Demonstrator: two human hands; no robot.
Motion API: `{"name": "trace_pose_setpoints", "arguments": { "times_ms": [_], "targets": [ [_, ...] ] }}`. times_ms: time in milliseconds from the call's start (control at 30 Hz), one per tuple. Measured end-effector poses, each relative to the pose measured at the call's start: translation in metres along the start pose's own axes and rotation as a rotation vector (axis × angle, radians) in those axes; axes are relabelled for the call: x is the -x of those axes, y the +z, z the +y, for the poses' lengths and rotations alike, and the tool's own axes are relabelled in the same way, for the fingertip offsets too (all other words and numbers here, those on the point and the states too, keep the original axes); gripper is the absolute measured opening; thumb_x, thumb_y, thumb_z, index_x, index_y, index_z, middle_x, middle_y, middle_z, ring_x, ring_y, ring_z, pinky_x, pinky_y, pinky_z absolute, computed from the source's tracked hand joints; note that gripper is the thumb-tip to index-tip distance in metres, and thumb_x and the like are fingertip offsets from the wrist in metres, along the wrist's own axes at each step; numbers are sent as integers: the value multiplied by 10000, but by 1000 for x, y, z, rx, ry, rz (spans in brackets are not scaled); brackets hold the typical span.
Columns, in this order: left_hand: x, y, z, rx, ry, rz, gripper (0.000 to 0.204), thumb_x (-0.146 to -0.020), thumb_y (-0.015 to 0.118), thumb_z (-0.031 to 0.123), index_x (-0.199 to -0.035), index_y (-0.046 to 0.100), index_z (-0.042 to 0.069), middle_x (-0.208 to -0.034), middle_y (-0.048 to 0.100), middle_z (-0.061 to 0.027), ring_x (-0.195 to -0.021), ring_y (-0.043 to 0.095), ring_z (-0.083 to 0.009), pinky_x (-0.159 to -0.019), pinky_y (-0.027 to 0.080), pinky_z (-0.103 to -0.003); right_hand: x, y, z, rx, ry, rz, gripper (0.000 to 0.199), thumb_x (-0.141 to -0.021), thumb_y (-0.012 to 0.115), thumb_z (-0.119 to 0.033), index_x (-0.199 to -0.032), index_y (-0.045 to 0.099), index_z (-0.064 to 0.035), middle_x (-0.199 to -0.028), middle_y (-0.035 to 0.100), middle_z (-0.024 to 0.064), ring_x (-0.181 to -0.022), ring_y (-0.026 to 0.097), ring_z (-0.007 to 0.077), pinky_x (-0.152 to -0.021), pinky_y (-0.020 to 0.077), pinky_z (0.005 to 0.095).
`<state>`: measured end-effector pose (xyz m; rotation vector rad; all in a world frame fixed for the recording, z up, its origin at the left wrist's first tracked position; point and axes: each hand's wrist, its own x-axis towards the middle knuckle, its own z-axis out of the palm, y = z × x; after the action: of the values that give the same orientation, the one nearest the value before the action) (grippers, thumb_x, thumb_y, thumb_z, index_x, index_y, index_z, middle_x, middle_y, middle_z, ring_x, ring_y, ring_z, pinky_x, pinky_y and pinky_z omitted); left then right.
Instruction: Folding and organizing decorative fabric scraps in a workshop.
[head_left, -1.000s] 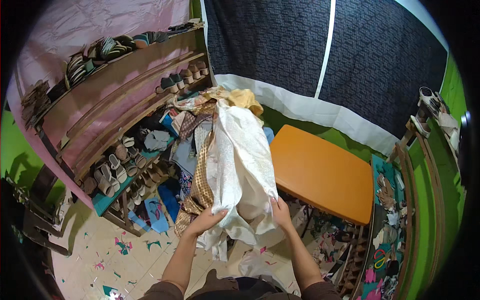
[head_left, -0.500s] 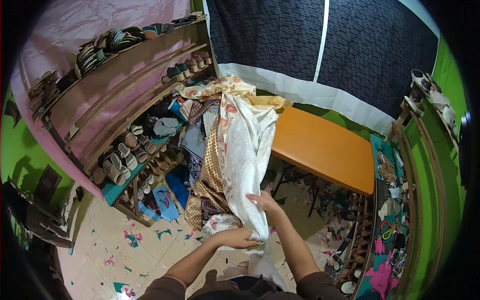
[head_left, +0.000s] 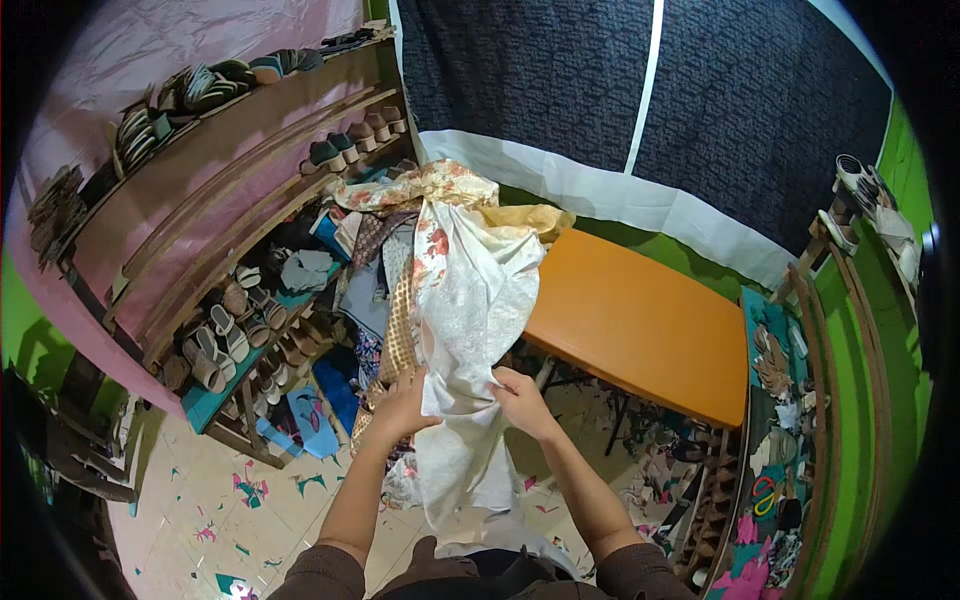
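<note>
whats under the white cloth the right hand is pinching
Gold-brown patterned fabric shows along the left edge of the white cloth, above the left hand. Whatever lies directly beneath the cloth, toward its middle, is covered and can't be seen.

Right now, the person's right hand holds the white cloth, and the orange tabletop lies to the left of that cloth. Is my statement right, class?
Not quite. The side is wrong: the head view shows the orange tabletop to the right of the white cloth. The right hand does hold that cloth.
</note>
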<state>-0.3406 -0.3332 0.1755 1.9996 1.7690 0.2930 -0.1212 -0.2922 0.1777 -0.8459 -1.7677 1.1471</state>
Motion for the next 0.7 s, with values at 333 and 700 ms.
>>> {"name": "trace_pose_setpoints", "arguments": {
  "times_ms": [333, 700],
  "targets": [
    [-139, -22, 4, -1, 331, 446, 340, -643, 578, 32, -982, 582, 57, -980, 595, -82, -977, 518, -249, -880, 352, -369, -104, -36, -4, -208, 78, -142, 88, -826, 512, -53, -889, 519, 8, -741, 478, 22, -685, 414, 80, -629, 365, 223],
    [-334, -27, -132, 111, 38, 703, 270, -689, 497, -2, -936, 600, 29, -1107, 514, -102, -1003, 485, -300, -856, 384, -368, -285, -110, 199, -331, 553, 399, 409, -839, 530, -220, -1182, 411, -31, -1013, 542, 96, -917, 506, 166, -795, 394, 293]
  ]
}}
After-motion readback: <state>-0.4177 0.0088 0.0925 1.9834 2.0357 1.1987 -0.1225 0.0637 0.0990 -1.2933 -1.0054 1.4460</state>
